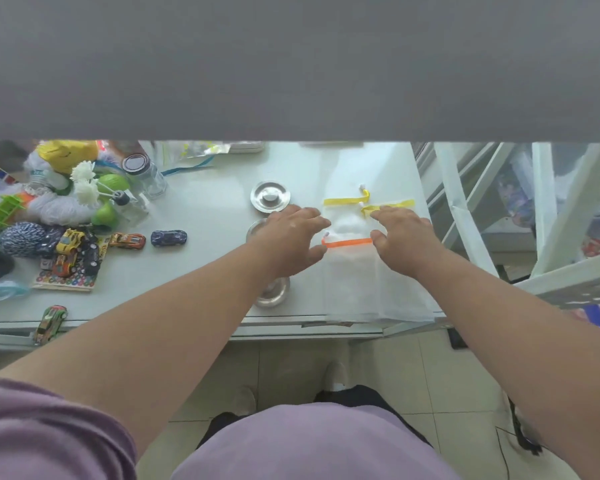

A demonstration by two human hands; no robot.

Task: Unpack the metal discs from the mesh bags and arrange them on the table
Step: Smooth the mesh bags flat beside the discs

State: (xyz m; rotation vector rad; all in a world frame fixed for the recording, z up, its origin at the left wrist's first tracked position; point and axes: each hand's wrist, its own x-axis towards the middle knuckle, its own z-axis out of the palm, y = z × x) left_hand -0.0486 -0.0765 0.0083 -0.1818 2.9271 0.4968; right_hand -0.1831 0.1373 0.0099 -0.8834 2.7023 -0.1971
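White mesh bags [354,282] (orange, yellow ribbons).

A pale table [201,216] stands on a beige tiled floor [291,372], with a white metal frame [565,202] beside it.

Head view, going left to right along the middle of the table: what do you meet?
Toy pile → orange car → dark blue car → far metal disc → left hand → orange ribbon → right hand.

The white table [205,216] bears metal discs [270,197], mesh bags [354,278] and toy cars [168,238].
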